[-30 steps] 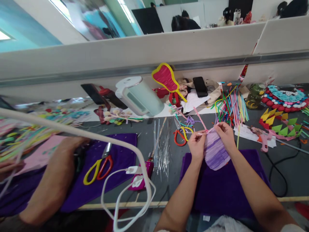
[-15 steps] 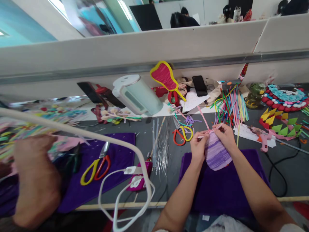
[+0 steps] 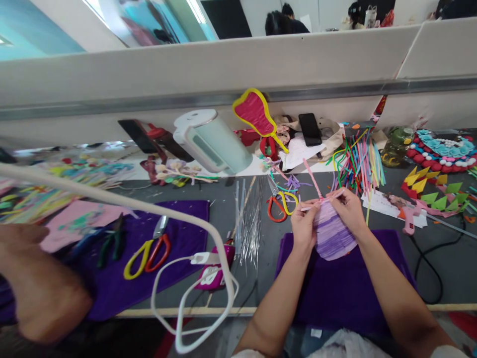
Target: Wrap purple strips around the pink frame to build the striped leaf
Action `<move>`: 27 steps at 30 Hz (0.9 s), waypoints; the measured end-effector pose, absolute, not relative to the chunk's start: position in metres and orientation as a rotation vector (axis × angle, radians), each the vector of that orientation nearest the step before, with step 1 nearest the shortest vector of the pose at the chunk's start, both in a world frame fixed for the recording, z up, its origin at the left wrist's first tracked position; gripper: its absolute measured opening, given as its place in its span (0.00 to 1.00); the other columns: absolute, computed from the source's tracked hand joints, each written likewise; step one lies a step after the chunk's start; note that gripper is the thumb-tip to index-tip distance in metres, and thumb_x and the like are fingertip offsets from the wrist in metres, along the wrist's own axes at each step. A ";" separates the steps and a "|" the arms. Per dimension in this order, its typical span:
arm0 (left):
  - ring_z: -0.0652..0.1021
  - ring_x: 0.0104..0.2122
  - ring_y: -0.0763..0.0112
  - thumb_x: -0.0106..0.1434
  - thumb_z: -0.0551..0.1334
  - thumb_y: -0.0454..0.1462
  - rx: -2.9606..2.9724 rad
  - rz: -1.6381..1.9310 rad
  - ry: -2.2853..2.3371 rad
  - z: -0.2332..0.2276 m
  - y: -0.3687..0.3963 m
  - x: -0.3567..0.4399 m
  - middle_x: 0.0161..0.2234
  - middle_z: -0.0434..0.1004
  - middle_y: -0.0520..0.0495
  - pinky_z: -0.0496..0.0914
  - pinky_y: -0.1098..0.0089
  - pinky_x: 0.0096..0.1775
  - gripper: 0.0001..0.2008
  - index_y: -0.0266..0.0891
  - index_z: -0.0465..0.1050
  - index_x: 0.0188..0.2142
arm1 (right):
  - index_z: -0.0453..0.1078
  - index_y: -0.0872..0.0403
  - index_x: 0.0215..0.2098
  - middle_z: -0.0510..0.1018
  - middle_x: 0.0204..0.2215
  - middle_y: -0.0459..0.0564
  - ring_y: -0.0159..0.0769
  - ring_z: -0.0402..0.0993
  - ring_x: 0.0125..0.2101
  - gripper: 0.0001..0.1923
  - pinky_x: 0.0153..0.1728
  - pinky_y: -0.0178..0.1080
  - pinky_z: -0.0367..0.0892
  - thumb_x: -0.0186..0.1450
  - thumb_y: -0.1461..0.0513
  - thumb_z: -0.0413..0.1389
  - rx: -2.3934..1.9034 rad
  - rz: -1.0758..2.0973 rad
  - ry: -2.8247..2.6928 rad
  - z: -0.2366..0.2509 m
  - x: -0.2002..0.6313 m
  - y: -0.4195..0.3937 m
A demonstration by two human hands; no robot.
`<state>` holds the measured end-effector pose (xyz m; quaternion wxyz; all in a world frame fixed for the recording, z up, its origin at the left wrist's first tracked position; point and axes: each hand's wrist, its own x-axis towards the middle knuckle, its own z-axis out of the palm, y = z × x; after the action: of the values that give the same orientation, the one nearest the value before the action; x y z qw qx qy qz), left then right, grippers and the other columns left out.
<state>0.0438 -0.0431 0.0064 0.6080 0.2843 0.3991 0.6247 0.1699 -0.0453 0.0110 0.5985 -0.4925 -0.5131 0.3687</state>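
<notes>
Both hands, left hand [image 3: 303, 226] and right hand [image 3: 348, 209], gripping purple woven piece [image 3: 331, 236], no legible writing

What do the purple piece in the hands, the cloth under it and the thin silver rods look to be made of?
The purple piece looks like fuzzy craft stems laid in rows: ribbed, matte, soft-edged. A pink stem sticks up from its top edge. The purple cloth seems to be felt or velvet: flat, dull, no visible weave. The silver rods look like metal wire: thin, straight, shiny.
</notes>
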 end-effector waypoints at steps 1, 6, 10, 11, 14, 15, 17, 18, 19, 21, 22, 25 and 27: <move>0.76 0.31 0.73 0.45 0.72 0.34 0.672 1.461 0.930 0.006 -0.044 0.044 0.32 0.78 0.48 0.68 0.71 0.36 0.14 0.36 0.65 0.20 | 0.68 0.52 0.30 0.79 0.33 0.49 0.37 0.75 0.34 0.03 0.38 0.39 0.68 0.60 0.60 0.56 -1.137 0.844 -1.191 0.012 0.169 -0.046; 0.76 0.31 0.75 0.42 0.73 0.34 0.607 1.487 0.974 0.006 -0.043 0.044 0.34 0.78 0.50 0.68 0.73 0.36 0.15 0.37 0.70 0.28 | 0.68 0.52 0.30 0.79 0.34 0.49 0.37 0.75 0.34 0.04 0.38 0.39 0.68 0.60 0.60 0.55 -1.166 0.769 -1.216 0.015 0.164 -0.048; 0.75 0.26 0.74 0.43 0.73 0.37 0.550 1.212 0.969 0.007 -0.040 0.038 0.27 0.78 0.50 0.67 0.74 0.31 0.16 0.35 0.76 0.32 | 0.68 0.51 0.31 0.79 0.35 0.50 0.37 0.76 0.35 0.03 0.39 0.40 0.69 0.61 0.60 0.55 -1.175 0.705 -1.223 0.018 0.163 -0.050; 0.75 0.25 0.73 0.44 0.72 0.38 0.551 1.138 0.956 0.008 -0.039 0.037 0.26 0.78 0.49 0.67 0.73 0.30 0.15 0.33 0.77 0.32 | 0.69 0.51 0.31 0.79 0.35 0.50 0.37 0.76 0.35 0.03 0.39 0.40 0.69 0.61 0.60 0.55 -1.169 0.699 -1.224 0.019 0.163 -0.051; 0.75 0.25 0.72 0.45 0.73 0.39 0.558 1.071 0.914 0.008 -0.039 0.034 0.26 0.79 0.47 0.68 0.73 0.30 0.16 0.32 0.78 0.32 | 0.69 0.52 0.31 0.79 0.37 0.50 0.37 0.76 0.37 0.03 0.40 0.40 0.68 0.61 0.60 0.55 -1.154 0.708 -1.250 0.022 0.164 -0.052; 0.75 0.24 0.73 0.44 0.73 0.39 0.564 1.081 0.910 0.008 -0.039 0.034 0.26 0.79 0.47 0.68 0.73 0.30 0.16 0.32 0.79 0.32 | 0.69 0.52 0.31 0.79 0.38 0.50 0.37 0.76 0.37 0.03 0.41 0.40 0.68 0.61 0.60 0.55 -1.147 0.721 -1.258 0.023 0.164 -0.052; 0.75 0.24 0.74 0.43 0.74 0.38 0.574 1.109 0.914 0.007 -0.039 0.033 0.25 0.79 0.48 0.67 0.74 0.29 0.15 0.33 0.79 0.30 | 0.69 0.52 0.31 0.79 0.39 0.51 0.38 0.76 0.39 0.04 0.43 0.40 0.68 0.61 0.60 0.56 -1.128 0.748 -1.264 0.024 0.165 -0.052; 0.74 0.23 0.75 0.43 0.74 0.38 0.576 1.124 0.922 0.007 -0.039 0.033 0.25 0.79 0.48 0.67 0.74 0.29 0.14 0.33 0.79 0.29 | 0.69 0.52 0.31 0.79 0.39 0.51 0.38 0.76 0.40 0.04 0.44 0.40 0.68 0.60 0.59 0.56 -1.118 0.763 -1.263 0.025 0.165 -0.052; 0.74 0.23 0.76 0.42 0.75 0.38 0.576 1.142 0.932 0.007 -0.038 0.032 0.24 0.79 0.49 0.67 0.75 0.28 0.14 0.34 0.78 0.28 | 0.69 0.52 0.31 0.79 0.40 0.52 0.39 0.76 0.41 0.04 0.44 0.41 0.68 0.60 0.59 0.56 -1.110 0.778 -1.262 0.025 0.165 -0.052; 0.74 0.23 0.76 0.41 0.75 0.37 0.571 1.184 0.953 0.007 -0.038 0.032 0.24 0.79 0.49 0.66 0.75 0.28 0.14 0.34 0.79 0.27 | 0.69 0.52 0.30 0.79 0.40 0.52 0.39 0.76 0.42 0.05 0.45 0.41 0.68 0.60 0.59 0.57 -1.109 0.798 -1.264 0.026 0.164 -0.052; 0.74 0.23 0.76 0.40 0.75 0.37 0.564 1.207 0.963 0.007 -0.037 0.031 0.24 0.79 0.49 0.67 0.74 0.29 0.14 0.34 0.79 0.27 | 0.70 0.52 0.30 0.79 0.41 0.52 0.39 0.76 0.42 0.05 0.46 0.42 0.67 0.60 0.58 0.57 -1.117 0.805 -1.267 0.027 0.164 -0.052; 0.75 0.23 0.75 0.39 0.75 0.36 0.559 1.254 0.978 0.007 -0.037 0.030 0.24 0.79 0.49 0.68 0.73 0.30 0.14 0.34 0.79 0.27 | 0.69 0.52 0.30 0.79 0.42 0.53 0.40 0.76 0.42 0.07 0.45 0.42 0.68 0.59 0.57 0.57 -1.127 0.858 -1.253 0.027 0.164 -0.052; 0.74 0.23 0.75 0.40 0.75 0.37 0.586 1.276 0.976 0.007 -0.037 0.029 0.24 0.78 0.49 0.67 0.73 0.29 0.13 0.35 0.79 0.26 | 0.68 0.52 0.29 0.79 0.41 0.53 0.40 0.77 0.41 0.07 0.44 0.43 0.68 0.58 0.56 0.58 -1.106 0.929 -1.208 0.027 0.164 -0.052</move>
<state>0.0287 -0.0368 0.0074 0.6562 0.2586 0.4308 0.5629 0.1637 -0.0516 0.0269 0.5886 -0.4748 -0.5187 0.3989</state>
